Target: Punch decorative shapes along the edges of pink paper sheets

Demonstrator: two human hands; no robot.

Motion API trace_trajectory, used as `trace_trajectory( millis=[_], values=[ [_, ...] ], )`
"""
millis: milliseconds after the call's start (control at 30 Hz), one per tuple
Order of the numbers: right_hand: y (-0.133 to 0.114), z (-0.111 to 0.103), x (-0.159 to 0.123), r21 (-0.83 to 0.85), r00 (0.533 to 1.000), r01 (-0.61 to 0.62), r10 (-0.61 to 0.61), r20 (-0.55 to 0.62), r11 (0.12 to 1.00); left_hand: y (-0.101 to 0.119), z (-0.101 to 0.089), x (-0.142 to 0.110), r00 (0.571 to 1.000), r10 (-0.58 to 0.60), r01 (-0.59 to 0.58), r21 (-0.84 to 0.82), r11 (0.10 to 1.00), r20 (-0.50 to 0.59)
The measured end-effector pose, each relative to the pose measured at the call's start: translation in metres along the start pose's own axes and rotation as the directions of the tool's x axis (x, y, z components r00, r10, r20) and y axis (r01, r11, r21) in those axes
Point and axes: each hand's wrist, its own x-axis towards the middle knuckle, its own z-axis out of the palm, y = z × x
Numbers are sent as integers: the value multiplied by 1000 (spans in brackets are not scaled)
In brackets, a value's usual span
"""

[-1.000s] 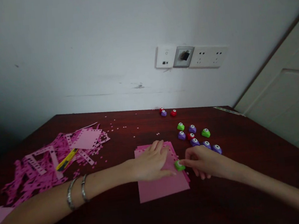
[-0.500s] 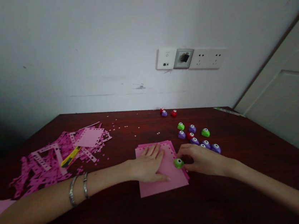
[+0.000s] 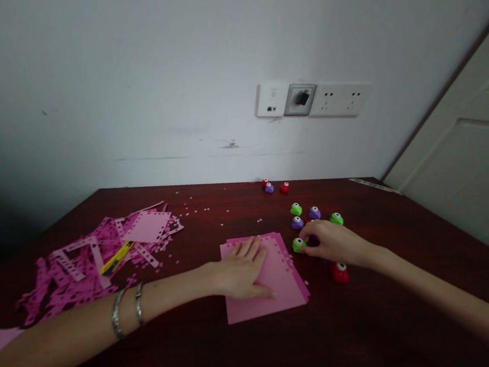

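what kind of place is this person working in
Probably an indoor room, perhaps at home: a dark red table against a pale wall, sockets on that wall, and what looks like a panelled door on the right.

Cutter on paper strips, left of paper stack; punches right.

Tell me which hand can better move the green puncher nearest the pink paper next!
Probably the right hand: its fingers are at the green puncher, while the left hand lies flat on the pink paper.
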Motion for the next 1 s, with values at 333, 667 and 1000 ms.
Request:
trace_trajectory(
  millis=[333,667,1000],
  values=[
    [5,-3,4,-21,1000,25,-25,11,999,6,-6,2,989,111,-106,58,993,-92],
    [-1,-21,-15,72,994,22,-14,-111,997,-69,-83,117,827,-164,57,-210,976,-537],
    [-2,-12,-32,116,994,47,-35,-99,992,-118,-89,208,820,-266,36,-417,908,-507]
  ],
)
